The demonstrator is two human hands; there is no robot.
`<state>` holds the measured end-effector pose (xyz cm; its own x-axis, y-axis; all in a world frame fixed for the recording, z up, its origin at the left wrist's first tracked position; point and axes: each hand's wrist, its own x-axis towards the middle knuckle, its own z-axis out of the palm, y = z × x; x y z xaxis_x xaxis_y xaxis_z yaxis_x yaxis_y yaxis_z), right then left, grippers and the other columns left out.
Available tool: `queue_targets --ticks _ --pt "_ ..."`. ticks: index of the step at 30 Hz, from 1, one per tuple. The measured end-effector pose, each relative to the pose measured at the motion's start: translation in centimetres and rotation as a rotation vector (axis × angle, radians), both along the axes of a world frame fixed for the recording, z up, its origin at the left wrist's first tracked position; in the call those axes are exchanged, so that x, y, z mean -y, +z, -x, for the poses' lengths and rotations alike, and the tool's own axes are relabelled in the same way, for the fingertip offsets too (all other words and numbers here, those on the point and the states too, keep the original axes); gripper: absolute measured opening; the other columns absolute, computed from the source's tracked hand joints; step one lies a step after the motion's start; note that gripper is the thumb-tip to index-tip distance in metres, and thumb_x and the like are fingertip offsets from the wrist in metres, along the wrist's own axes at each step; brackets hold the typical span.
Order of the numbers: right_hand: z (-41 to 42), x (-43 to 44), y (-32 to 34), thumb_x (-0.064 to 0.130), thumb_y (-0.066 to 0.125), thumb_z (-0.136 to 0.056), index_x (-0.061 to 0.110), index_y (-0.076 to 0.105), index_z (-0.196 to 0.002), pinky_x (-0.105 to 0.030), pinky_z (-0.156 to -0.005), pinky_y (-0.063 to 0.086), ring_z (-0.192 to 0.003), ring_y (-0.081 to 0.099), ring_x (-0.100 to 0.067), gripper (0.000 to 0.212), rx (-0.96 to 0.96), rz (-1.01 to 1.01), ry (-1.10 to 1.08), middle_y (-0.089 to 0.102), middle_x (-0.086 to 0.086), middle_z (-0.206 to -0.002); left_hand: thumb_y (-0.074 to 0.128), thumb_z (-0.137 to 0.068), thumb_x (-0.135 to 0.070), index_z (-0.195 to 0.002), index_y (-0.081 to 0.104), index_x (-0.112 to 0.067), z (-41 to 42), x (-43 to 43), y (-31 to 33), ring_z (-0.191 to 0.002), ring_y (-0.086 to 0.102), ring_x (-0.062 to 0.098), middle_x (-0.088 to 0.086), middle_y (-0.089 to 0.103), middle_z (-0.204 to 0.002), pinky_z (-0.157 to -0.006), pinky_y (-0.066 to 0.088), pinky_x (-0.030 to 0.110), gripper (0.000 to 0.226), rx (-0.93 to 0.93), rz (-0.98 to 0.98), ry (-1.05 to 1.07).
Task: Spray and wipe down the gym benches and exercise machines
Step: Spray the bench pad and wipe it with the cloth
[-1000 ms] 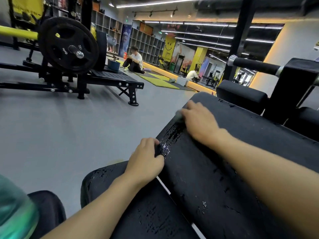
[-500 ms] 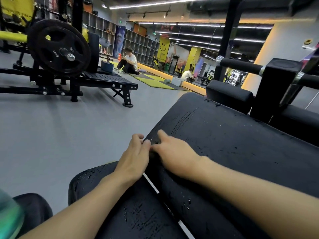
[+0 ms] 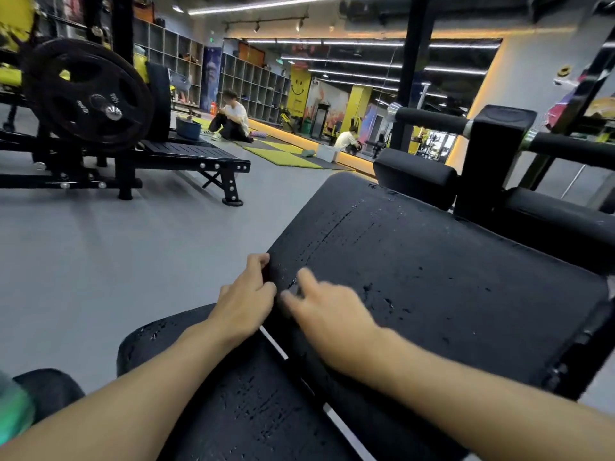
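Pad (image 3: 432, 277), big and black, right in front, tilted up, dotted with wet drops. Seat (image 3: 249, 410) just below it, wet too. Left hand (image 3: 244, 304) at the pad's left edge, fingers (image 3: 258, 261) curled round it, gripping. Right hand (image 3: 329, 314) blurry, lying on the pad just beside the left one, fingers (image 3: 304, 276) stretched out and a bit spread. Weight plate (image 3: 90, 94) far off to the left, across the grey floor (image 3: 100, 261).

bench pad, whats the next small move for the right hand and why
Probably sweep the right hand up the bench pad toward its far end: wet streaks and droplets show there, while the left hand grips the pad's near edge, steadying it.
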<state>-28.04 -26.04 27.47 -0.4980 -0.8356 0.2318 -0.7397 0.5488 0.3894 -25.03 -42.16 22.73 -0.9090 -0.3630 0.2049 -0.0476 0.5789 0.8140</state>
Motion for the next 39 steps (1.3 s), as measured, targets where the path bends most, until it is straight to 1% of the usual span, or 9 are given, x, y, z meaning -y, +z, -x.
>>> queue_targets --ticks 2,5,7,10,17,22,27,34,39 --pt "0.0 -1.2 0.1 0.02 0.08 -0.059 0.022 0.068 -0.086 -0.026 -0.043 0.021 -0.046 0.054 -0.019 0.03 -0.035 -0.027 0.116 0.057 -0.006 -0.089 0.039 -0.087 -0.022 -0.143 0.035 -0.034 -0.2 -0.1 0.3 -0.143 0.035 0.02 -0.008 0.04 -0.152 -0.116 0.02 0.04 0.057 0.054 0.073 -0.015" --pt "4.2 -3.6 4.8 0.019 0.066 -0.086 0.029 0.065 -0.104 -0.033 -0.055 0.033 -0.069 0.062 -0.029 0.02 -0.134 0.022 0.016 0.049 -0.009 -0.104 0.044 -0.092 -0.017 -0.154 0.03 -0.03 -0.6 -1.2 1.1 -0.153 0.009 0.027 -0.003 0.012 -0.167 -0.121 0.011 0.044 0.065 0.183 0.302 0.014" --pt "7.4 -6.0 8.5 0.018 0.049 -0.098 0.032 0.059 -0.115 -0.037 -0.066 0.036 -0.084 0.061 -0.034 0.024 -0.197 0.151 -0.19 0.042 -0.01 -0.115 0.048 -0.089 -0.015 -0.15 0.037 -0.02 -0.7 -2.8 2.0 -0.149 0.018 0.026 0.002 0.021 -0.162 -0.119 0.019 0.043 0.062 0.14 0.38 -0.007" --pt "8.3 -8.0 10.4 0.011 0.047 -0.097 0.019 0.057 -0.116 -0.037 -0.062 0.037 -0.071 0.052 -0.032 0.023 -0.231 0.304 -0.353 0.038 -0.013 -0.115 0.047 -0.081 -0.005 -0.15 0.033 -0.016 -1.0 -4.6 3.4 -0.139 0.034 0.03 0.009 0.037 -0.152 -0.113 0.034 0.045 0.071 0.109 0.317 -0.106" --pt "-2.7 -6.6 -0.5 0.018 0.08 -0.057 0.025 0.066 -0.098 -0.026 -0.043 0.021 -0.045 0.051 -0.019 0.044 -0.023 0.037 0.039 0.051 -0.005 -0.09 0.044 -0.081 0.002 -0.148 0.026 -0.021 -2.1 -5.6 4.7 -0.123 0.05 0.033 0.014 0.053 -0.134 -0.102 0.043 0.047 0.073 0.172 0.188 -0.091" --pt "2.4 -11.7 6.9 0.021 0.051 -0.094 0.038 0.059 -0.116 -0.032 -0.062 0.032 -0.08 0.064 -0.032 0.029 -0.166 0.124 -0.166 0.037 -0.001 -0.102 0.035 -0.079 0.009 -0.139 0.046 -0.021 -2.6 -7.9 4.9 -0.131 0.044 0.023 0.0 0.049 -0.14 -0.11 0.039 0.04 0.068 0.035 0.254 -0.2" --pt "4.0 -14.3 8.1 0.017 0.05 -0.093 0.022 0.057 -0.118 -0.033 -0.054 0.032 -0.066 0.057 -0.032 0.027 -0.291 0.345 -0.408 0.044 -0.012 -0.113 0.034 -0.082 0.01 -0.149 0.034 -0.023 -3.1 -10.1 5.7 -0.132 0.036 0.023 0.001 0.044 -0.143 -0.103 0.036 0.032 0.074 0.06 0.277 -0.262" --pt "-3.9 -14.9 0.7 0.017 0.076 -0.068 0.029 0.069 -0.097 -0.029 -0.046 0.02 -0.041 0.043 -0.019 0.033 -0.198 0.051 0.049 0.048 -0.003 -0.081 0.042 -0.083 0.008 -0.148 0.033 -0.021 -3.2 -12.9 6.5 -0.139 0.034 0.028 0.005 0.041 -0.148 -0.113 0.033 0.048 0.071 0.056 0.315 -0.233" --pt "2.8 -21.4 9.8 0.015 0.057 -0.088 0.033 0.067 -0.11 -0.029 -0.051 0.026 -0.049 0.047 -0.024 0.03 -0.314 0.347 -0.384 0.047 -0.013 -0.099 0.038 -0.082 0.011 -0.149 0.032 -0.022 -3.6 -14.9 6.9 -0.138 0.037 0.028 0.005 0.042 -0.149 -0.112 0.036 0.047 0.075 0.066 0.334 -0.327"
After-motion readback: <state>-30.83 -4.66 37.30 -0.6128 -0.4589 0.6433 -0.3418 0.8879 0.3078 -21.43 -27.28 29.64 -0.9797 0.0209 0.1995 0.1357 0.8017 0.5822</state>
